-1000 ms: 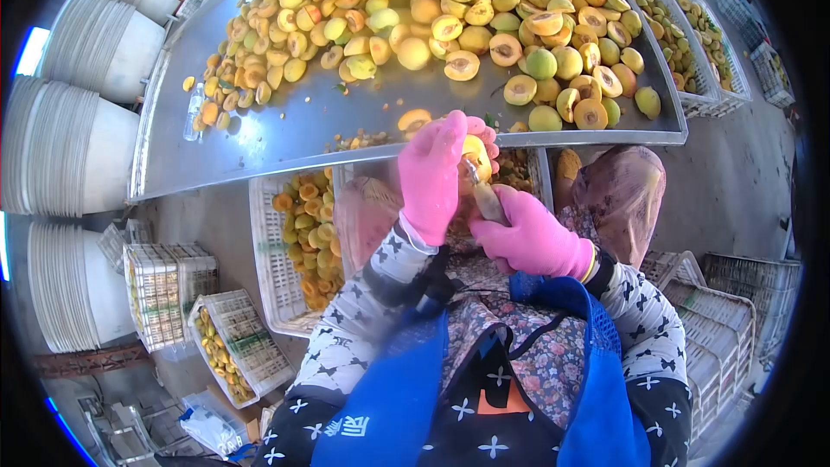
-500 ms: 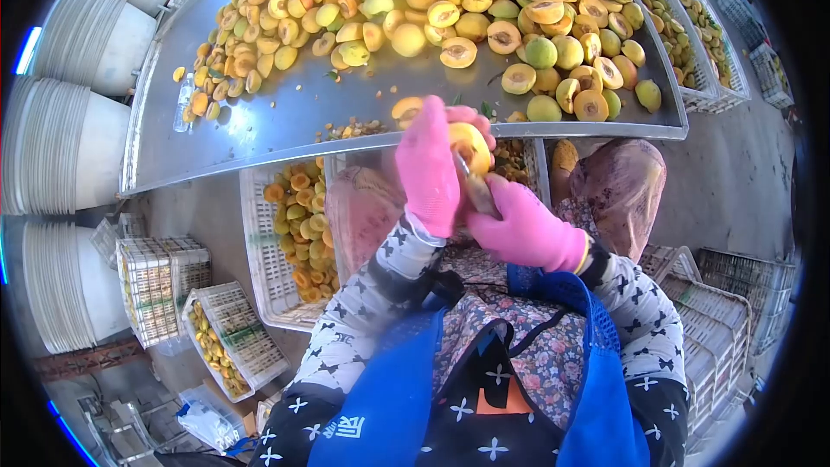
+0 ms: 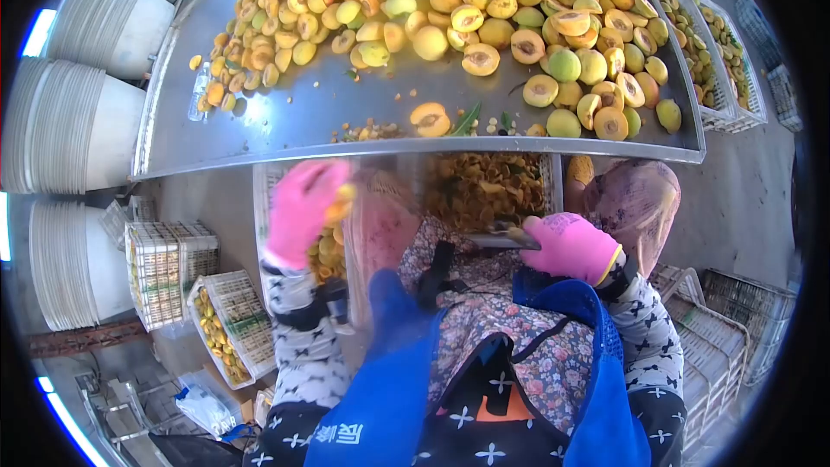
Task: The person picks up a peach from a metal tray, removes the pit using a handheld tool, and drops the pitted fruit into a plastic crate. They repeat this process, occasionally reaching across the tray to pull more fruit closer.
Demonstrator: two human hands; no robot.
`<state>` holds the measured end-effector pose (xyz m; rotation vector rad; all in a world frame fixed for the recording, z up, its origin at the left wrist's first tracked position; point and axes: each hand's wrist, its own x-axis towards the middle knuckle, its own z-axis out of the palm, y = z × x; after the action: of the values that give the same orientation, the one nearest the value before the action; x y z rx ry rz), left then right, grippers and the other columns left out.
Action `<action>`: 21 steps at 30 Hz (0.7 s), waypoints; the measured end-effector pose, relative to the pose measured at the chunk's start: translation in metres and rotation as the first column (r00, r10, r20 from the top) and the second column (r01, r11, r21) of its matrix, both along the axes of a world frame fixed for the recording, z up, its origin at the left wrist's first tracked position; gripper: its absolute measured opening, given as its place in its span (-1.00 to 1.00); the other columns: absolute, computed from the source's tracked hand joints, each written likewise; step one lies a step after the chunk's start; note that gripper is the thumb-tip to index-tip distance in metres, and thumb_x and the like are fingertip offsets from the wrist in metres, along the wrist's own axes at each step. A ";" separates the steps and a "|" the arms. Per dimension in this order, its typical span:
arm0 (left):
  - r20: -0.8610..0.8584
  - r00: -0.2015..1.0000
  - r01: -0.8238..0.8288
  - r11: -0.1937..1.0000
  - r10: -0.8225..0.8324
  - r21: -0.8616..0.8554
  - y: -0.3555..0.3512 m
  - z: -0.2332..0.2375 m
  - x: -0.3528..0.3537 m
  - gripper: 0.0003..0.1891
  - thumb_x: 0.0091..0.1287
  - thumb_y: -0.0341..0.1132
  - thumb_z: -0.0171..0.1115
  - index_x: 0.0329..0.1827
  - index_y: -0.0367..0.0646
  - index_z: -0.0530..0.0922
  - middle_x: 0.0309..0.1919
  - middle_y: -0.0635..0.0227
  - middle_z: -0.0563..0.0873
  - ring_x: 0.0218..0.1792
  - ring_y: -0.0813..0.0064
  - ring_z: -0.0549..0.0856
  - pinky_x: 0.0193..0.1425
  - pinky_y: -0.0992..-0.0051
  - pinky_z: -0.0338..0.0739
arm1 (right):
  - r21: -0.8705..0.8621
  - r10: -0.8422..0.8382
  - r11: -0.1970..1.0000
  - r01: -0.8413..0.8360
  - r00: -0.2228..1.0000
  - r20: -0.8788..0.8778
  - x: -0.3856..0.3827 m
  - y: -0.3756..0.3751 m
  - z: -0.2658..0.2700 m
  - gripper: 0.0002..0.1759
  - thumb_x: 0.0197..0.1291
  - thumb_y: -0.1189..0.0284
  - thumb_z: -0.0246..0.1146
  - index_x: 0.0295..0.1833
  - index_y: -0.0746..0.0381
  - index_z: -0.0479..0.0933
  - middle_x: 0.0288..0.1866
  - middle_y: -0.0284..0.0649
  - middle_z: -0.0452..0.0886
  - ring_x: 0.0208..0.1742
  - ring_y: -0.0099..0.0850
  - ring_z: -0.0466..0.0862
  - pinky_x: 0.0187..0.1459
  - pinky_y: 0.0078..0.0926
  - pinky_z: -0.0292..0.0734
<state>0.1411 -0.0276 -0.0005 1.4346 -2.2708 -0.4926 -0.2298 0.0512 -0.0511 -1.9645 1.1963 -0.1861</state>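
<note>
My left hand (image 3: 304, 207), in a pink glove and smeared by motion, is over the left crate with its fingers closed round a yellow peach piece (image 3: 345, 199). Pitted peach halves (image 3: 328, 251) lie in that crate below it. My right hand (image 3: 572, 246), also gloved in pink, is closed on a small knife (image 3: 512, 233) in front of my lap. The knife's blade is blurred and points left. On the metal table (image 3: 294, 143), near its front edge, rests a cut peach half (image 3: 430, 119) beside a green leaf (image 3: 468, 118).
Many whole and halved peaches (image 3: 406, 9) are heaped across the table's back. A crate of peels and scraps (image 3: 493, 190) stands under the front edge, between my knees. Stacked white tubs (image 3: 52, 121) line the left; more crates (image 3: 696, 320) stand at right. A plastic bottle (image 3: 200, 91) lies on the table.
My left hand has moved left and down from above the table edge, carrying the peach piece to the left crate. My right hand has drawn away to the right with the knife.
</note>
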 end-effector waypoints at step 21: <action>-0.826 0.140 0.516 0.672 0.545 0.531 -0.055 -0.028 -0.124 -0.50 0.29 -0.47 0.25 0.33 -0.13 0.46 0.03 0.19 0.68 0.01 0.22 0.69 0.13 0.16 0.59 | 0.442 -0.721 0.691 0.571 0.513 0.465 0.027 -0.024 0.044 -0.57 0.16 0.21 0.42 0.00 0.28 0.55 -0.42 0.02 0.64 -0.40 0.01 0.65 -0.30 -0.23 0.57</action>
<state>0.0173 -0.0823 -0.0281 0.7486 -0.7582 -1.9144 -0.2031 0.0273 -0.0075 -0.9928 1.3624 -0.9640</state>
